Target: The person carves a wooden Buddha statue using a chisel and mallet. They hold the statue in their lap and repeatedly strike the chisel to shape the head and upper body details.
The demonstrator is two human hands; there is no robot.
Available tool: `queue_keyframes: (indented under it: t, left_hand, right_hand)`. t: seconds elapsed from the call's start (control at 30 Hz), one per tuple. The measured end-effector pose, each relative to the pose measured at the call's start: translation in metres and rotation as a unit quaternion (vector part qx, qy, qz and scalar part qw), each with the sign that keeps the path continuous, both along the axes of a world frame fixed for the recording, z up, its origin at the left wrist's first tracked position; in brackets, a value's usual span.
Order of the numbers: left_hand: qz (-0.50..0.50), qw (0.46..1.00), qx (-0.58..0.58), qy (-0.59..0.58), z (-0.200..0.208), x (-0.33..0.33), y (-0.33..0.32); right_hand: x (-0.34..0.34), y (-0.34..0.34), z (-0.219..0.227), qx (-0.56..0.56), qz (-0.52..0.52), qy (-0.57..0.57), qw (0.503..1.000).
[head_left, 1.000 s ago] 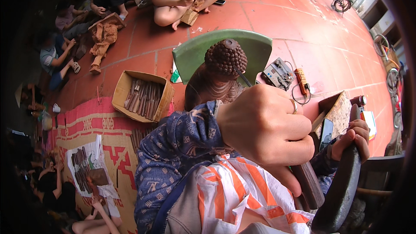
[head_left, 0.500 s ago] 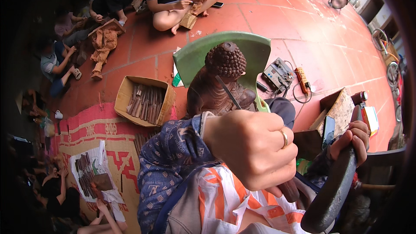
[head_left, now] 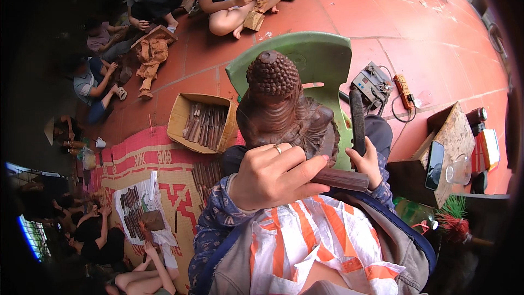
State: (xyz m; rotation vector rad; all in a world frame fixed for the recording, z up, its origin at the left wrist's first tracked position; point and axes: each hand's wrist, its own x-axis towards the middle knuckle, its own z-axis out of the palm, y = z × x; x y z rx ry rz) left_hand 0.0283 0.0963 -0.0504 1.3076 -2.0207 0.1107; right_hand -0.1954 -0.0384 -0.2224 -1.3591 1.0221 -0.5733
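A dark carved wooden seated figure [head_left: 273, 104] with a knobbed head sits upright on a green plastic chair [head_left: 319, 54] in front of me. Low against its near side is my left hand [head_left: 273, 177], closed round a chisel whose brown wooden handle [head_left: 344, 180] sticks out to the right. The chisel's blade is hidden by my hand. To the right of the figure, my right hand [head_left: 368, 164] grips a dark, club-like mallet [head_left: 357, 123], held upright beside the chair. The mallet stands apart from the chisel handle.
On the left, a cardboard box [head_left: 177, 123] holds several chisels, and more tools lie on a patterned mat [head_left: 185, 218]. Right of the chair are a grey power unit [head_left: 373, 88], an orange power strip [head_left: 404, 91] and a wooden box [head_left: 456, 136] bearing a phone [head_left: 435, 165]. Several people sit carving nearby.
My left hand has moved left and down, its chisel turning so the handle points right and the blade no longer shows. The mallet has swung from lower right to upright beside the figure.
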Motion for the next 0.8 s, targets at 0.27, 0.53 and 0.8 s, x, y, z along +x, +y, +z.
queue_keyframes:
  t: [0.27, 0.53, 0.8]
  left_hand:
    - [0.044, 0.997, 0.01, 0.068, -0.011, 0.004, 0.005]
    - [0.005, 0.981, 0.054, 0.189, -0.016, -0.008, -0.008]
    - [-0.128, 0.867, 0.17, 0.45, -0.036, -0.037, -0.018]
  right_hand:
    - [0.004, 0.001, -0.027, -0.027, 0.007, -0.035, 0.999]
    - [-0.007, -0.007, -0.005, -0.085, 0.053, -0.136, 0.986]
    - [0.023, 0.015, 0.047, -0.12, 0.284, -0.409, 0.859]
